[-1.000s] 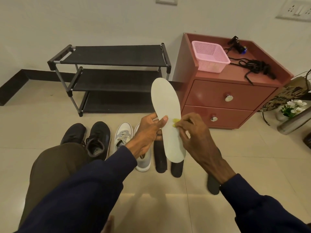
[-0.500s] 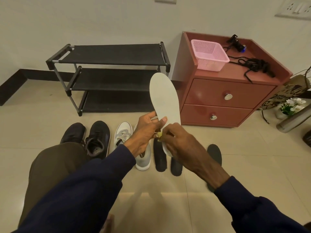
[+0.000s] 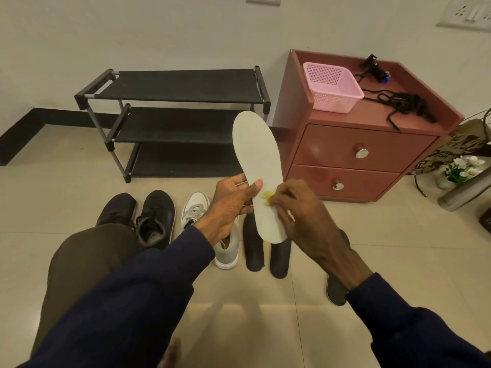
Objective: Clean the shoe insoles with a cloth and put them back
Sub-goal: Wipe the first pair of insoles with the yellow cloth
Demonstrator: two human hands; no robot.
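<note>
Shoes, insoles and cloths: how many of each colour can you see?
Black shoes: 2
White-grey shoes: 2
Black insoles: 3
White insole: 1
Yellow cloth: 1
Total: 9

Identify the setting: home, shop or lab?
Probably a home, near an entrance or bedroom corner: a black three-tier fabric shoe rack against the wall, a reddish-brown two-drawer bedside cabinet, and a pair of black sneakers on the beige tiled floor.
</note>
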